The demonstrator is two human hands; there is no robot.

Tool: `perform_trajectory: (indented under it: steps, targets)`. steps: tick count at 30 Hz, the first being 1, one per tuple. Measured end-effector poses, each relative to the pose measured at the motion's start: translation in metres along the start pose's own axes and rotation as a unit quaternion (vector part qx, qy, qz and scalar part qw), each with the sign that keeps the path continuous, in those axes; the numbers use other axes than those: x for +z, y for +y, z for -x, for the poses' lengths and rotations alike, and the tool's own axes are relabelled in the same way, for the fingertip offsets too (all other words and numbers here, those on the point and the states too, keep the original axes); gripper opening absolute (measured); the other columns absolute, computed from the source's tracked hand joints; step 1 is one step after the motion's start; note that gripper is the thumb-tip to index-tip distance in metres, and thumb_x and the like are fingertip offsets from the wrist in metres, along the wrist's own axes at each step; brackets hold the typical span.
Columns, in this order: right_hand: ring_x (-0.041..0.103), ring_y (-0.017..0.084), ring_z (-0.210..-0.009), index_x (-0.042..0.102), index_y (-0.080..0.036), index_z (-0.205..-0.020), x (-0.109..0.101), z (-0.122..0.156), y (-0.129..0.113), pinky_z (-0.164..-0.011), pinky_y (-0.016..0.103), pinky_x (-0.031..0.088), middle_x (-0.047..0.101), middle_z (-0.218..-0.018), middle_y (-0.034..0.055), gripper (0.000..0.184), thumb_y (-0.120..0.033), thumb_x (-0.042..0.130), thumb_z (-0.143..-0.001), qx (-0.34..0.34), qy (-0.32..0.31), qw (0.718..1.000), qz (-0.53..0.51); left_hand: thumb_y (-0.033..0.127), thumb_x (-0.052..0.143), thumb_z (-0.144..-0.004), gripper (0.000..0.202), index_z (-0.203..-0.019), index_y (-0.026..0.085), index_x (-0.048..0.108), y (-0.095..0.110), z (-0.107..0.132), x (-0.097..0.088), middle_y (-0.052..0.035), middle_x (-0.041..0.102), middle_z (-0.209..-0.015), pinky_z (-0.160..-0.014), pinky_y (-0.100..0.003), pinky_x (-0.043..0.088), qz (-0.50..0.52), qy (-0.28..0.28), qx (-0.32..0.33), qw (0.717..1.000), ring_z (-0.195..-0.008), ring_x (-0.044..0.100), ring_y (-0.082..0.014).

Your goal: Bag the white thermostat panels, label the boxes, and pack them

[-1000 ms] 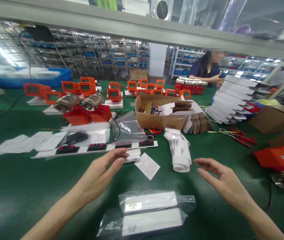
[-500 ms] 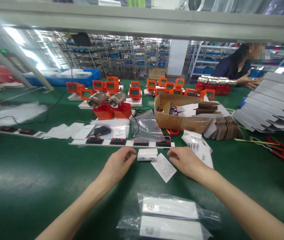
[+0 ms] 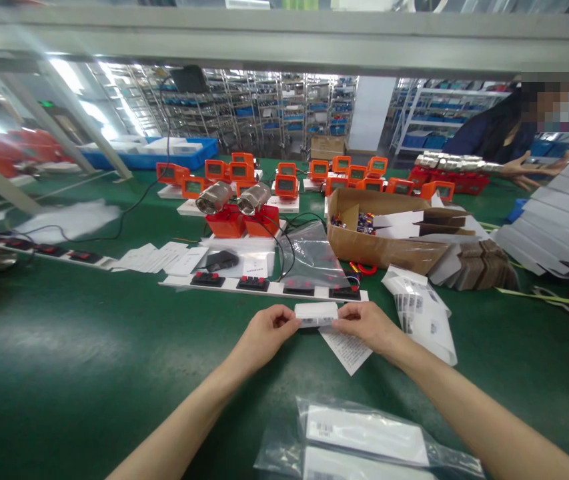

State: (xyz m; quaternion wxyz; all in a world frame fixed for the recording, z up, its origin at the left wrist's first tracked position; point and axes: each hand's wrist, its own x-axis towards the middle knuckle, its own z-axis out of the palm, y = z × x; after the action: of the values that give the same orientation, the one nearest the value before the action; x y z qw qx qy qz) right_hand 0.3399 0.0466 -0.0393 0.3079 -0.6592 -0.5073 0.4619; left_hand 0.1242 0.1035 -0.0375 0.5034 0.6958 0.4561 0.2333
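Observation:
Both of my hands grip a small white box point(image 3: 316, 313) just above the green table point(image 3: 64, 360). My left hand point(image 3: 264, 333) pinches its left end and my right hand point(image 3: 369, 327) pinches its right end, fingers closed on it. A printed paper slip point(image 3: 349, 350) lies on the table under my right hand. Right behind the box runs a long white strip point(image 3: 264, 287) carrying black and red terminal blocks. Two clear bags with white boxes point(image 3: 364, 437) lie near me at the bottom.
An open cardboard box point(image 3: 379, 247) stands behind, with a roll of labels point(image 3: 421, 313) to its right and a clear bag point(image 3: 314, 257) to its left. Orange devices point(image 3: 284, 183) and chrome lamps on red bases point(image 3: 234, 203) fill the back. A person sits at far right point(image 3: 504, 133).
My hands came together from apart, closed on the small white box and lifted it a little off the table. The view swung to the left.

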Motion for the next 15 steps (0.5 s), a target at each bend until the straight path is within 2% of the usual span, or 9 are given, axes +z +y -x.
perform_trajectory:
  steps: [3,6,9,11,15]
  targets:
    - [0.061,0.016,-0.067,0.065,-0.015,-0.081,-0.003,0.011,-0.010,-0.063,0.025,0.043,0.069,-0.076,0.0032,0.020,-0.033,0.065,-0.074,-0.020,-0.016,0.998,-0.058,0.042,0.060,-0.077,0.028,-0.072,0.015,0.056,0.011,0.005,0.000,0.0022,0.056,-0.066,-0.059,-0.023,0.035,0.056,-0.007,-0.003,0.998,-0.061,0.049,-0.0121]
    - [0.062,0.015,-0.073,0.064,-0.017,-0.093,-0.005,0.021,-0.015,-0.069,0.026,0.044,0.069,-0.082,0.0019,0.027,-0.034,0.066,-0.074,-0.045,-0.040,0.993,-0.103,0.043,0.057,-0.080,0.027,-0.078,0.016,0.053,0.021,0.008,0.001,0.0022,0.058,-0.066,-0.060,-0.023,0.038,0.107,-0.017,-0.010,0.994,-0.061,0.052,-0.0114]
    - [0.054,0.011,-0.059,0.057,-0.017,-0.117,-0.006,0.028,-0.015,-0.058,0.023,0.039,0.063,-0.067,-0.0037,0.043,-0.032,0.065,-0.077,-0.050,-0.046,0.991,-0.116,0.043,0.053,-0.084,0.026,-0.085,0.017,0.049,0.026,0.009,0.004,0.0016,0.061,-0.064,-0.060,-0.024,0.043,0.143,-0.022,-0.021,0.989,-0.059,0.056,-0.0124]
    - [0.047,0.010,-0.051,0.049,-0.018,-0.129,-0.006,0.032,-0.014,-0.053,0.022,0.035,0.054,-0.057,-0.0079,0.052,-0.031,0.063,-0.080,-0.047,-0.047,0.991,-0.117,0.044,0.050,-0.085,0.026,-0.088,0.018,0.046,0.028,0.010,0.006,0.0025,0.060,-0.061,-0.054,-0.024,0.045,0.160,-0.018,-0.029,0.987,-0.054,0.057,-0.0132]
    - [0.047,0.010,-0.053,0.040,-0.019,-0.136,-0.008,0.037,-0.012,-0.054,0.022,0.035,0.052,-0.057,-0.0091,0.059,-0.027,0.061,-0.081,-0.039,-0.075,0.988,-0.128,0.044,0.050,-0.084,0.026,-0.088,0.021,0.041,0.031,0.011,0.010,0.0058,0.056,-0.055,-0.045,-0.023,0.046,0.184,0.003,-0.035,0.982,-0.045,0.056,-0.0129]
